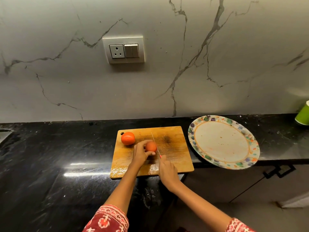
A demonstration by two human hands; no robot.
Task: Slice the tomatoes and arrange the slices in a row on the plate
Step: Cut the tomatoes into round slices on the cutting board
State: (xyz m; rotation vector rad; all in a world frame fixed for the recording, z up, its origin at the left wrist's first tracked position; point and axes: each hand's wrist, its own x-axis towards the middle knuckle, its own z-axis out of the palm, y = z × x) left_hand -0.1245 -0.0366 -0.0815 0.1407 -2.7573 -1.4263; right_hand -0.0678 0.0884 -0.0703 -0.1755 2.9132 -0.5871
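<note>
Two orange-red tomatoes lie on a wooden cutting board [173, 148]. One whole tomato [127, 138] rests at the board's far left corner. My left hand [142, 152] grips the second tomato [151, 146] near the board's middle. My right hand [167, 169] holds a thin knife [155, 144] by its red handle, and the blade lies against the right side of the held tomato. A round plate [222, 141] with a coloured patterned rim sits to the right of the board and carries no slices.
The board and plate rest on a black stone counter [58, 156]; the plate overhangs its front edge. A green cup [303, 115] stands at the far right. A marble wall with a socket [123, 50] rises behind. Cabinet doors [250, 181] lie below right.
</note>
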